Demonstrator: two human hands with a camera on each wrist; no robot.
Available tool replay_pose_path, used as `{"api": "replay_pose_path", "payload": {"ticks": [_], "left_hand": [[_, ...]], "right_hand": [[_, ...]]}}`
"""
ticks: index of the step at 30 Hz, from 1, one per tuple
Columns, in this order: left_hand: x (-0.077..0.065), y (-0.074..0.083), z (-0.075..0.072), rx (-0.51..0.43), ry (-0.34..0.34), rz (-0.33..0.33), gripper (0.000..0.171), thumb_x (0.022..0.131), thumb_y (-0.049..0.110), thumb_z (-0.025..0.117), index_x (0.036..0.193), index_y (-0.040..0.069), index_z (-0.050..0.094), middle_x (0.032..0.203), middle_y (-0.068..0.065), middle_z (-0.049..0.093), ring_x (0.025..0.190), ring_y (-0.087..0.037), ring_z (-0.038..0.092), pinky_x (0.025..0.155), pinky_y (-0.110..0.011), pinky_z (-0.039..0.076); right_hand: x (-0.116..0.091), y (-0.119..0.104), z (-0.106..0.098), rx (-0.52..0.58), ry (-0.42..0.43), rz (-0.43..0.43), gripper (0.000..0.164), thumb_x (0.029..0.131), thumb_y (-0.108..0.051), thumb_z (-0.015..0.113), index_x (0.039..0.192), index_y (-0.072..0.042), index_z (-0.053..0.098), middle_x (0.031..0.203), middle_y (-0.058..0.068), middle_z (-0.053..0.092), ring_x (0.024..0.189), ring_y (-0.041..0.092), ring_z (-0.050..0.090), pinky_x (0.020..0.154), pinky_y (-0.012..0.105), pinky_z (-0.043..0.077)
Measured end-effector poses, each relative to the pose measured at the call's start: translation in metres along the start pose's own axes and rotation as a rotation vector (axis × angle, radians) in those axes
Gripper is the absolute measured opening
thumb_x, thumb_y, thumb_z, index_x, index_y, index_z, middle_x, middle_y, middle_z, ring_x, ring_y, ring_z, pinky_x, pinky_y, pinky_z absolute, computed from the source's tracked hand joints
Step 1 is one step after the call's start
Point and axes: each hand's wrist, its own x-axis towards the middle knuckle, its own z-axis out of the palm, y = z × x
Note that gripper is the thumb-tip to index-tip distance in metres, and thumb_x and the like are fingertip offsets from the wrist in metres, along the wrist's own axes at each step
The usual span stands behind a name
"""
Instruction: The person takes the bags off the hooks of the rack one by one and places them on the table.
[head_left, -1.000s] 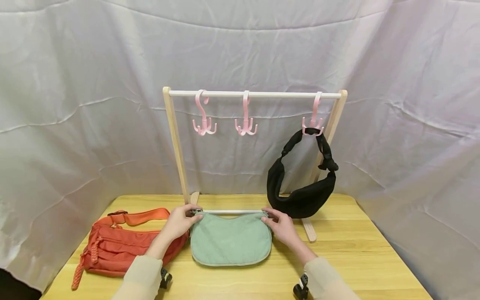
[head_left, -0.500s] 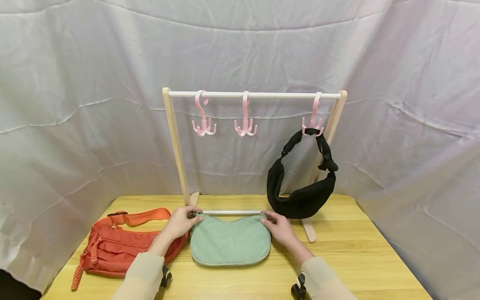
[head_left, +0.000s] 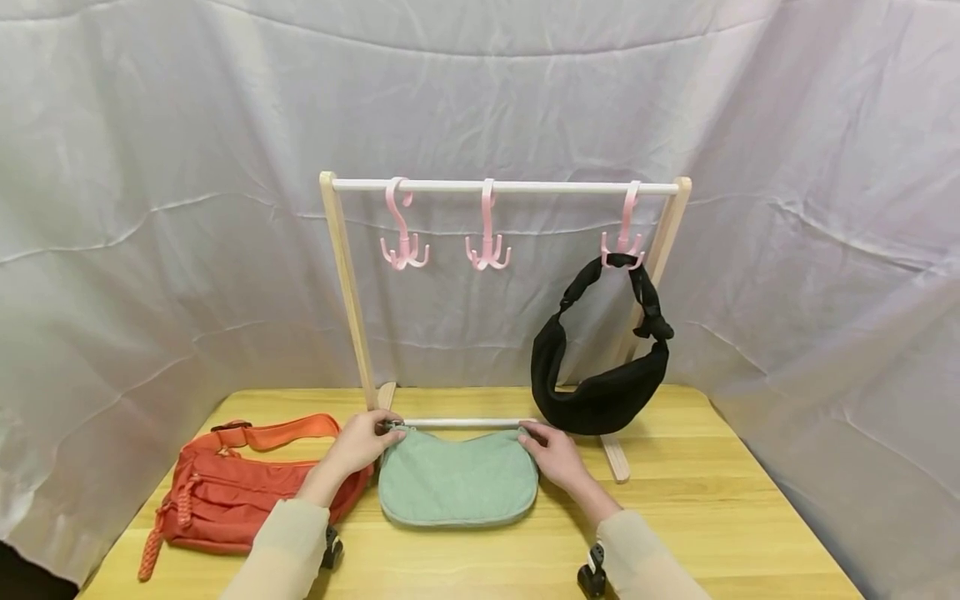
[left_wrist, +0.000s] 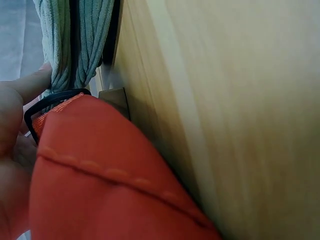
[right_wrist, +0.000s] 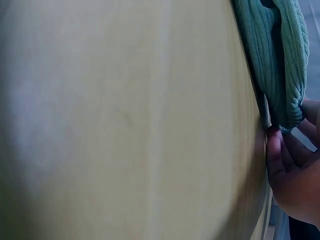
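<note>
A pale green corduroy shoulder bag (head_left: 457, 479) lies in the middle of the wooden table, in front of the rack. My left hand (head_left: 360, 442) pinches its upper left corner, thumb on the near face. At the upper right corner, my right hand (head_left: 553, 454) pinches the fabric between thumb and fingers, also visible in the right wrist view beside the green bag (right_wrist: 280, 60). Close to my left wrist lies a red-orange bag (head_left: 232, 496) with a strap and braided pulls; in the left wrist view this red bag (left_wrist: 105, 170) partly covers my left hand (left_wrist: 12, 130).
A rack with a white top bar (head_left: 555, 187) and wooden posts stands at the back. Pink hooks (head_left: 405, 246) hang from it, the middle hook (head_left: 487, 246) among them. A black bag (head_left: 600, 400) hangs by its strap from the right hook (head_left: 624, 233).
The right hand has shifted slightly left with its corner of the green bag, and the top edge dips a little more. The head view has moved slightly. Both hands keep their hold.
</note>
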Motion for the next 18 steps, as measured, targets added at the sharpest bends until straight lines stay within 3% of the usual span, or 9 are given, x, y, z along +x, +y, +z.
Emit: {"api": "replay_pose_path", "payload": {"ticks": [5, 12, 18], "left_hand": [[-0.0019, 0.0004, -0.0019, 0.02, -0.004, 0.012, 0.026, 0.095, 0.013, 0.077, 0.119, 0.002, 0.074, 0.103, -0.011, 0.075, 0.092, -0.023, 0.068, 0.08, -0.04, 0.057], [-0.0051, 0.0042, -0.0025, 0.014, 0.007, 0.053, 0.04, 0.097, 0.013, 0.075, 0.132, -0.005, 0.066, 0.12, -0.022, 0.071, 0.107, -0.036, 0.07, 0.091, -0.051, 0.058], [-0.0094, 0.0069, -0.0044, -0.001, 0.033, 0.067, 0.048, 0.096, 0.013, 0.076, 0.139, -0.004, 0.062, 0.13, -0.027, 0.065, 0.113, -0.039, 0.067, 0.097, -0.055, 0.055]], "right_hand": [[-0.0001, -0.0005, 0.0001, 0.009, -0.006, 0.026, 0.035, 0.104, -0.02, 0.065, 0.136, -0.005, 0.069, 0.135, 0.018, 0.068, 0.127, 0.039, 0.061, 0.105, 0.054, 0.05], [-0.0036, -0.0032, -0.0013, 0.041, 0.002, 0.049, 0.041, 0.104, -0.022, 0.066, 0.141, -0.005, 0.065, 0.135, 0.018, 0.067, 0.122, 0.036, 0.065, 0.103, 0.051, 0.053], [-0.0085, -0.0062, -0.0021, 0.051, 0.03, 0.046, 0.045, 0.102, -0.022, 0.068, 0.144, -0.006, 0.063, 0.139, 0.017, 0.066, 0.125, 0.035, 0.064, 0.107, 0.05, 0.05]]}}
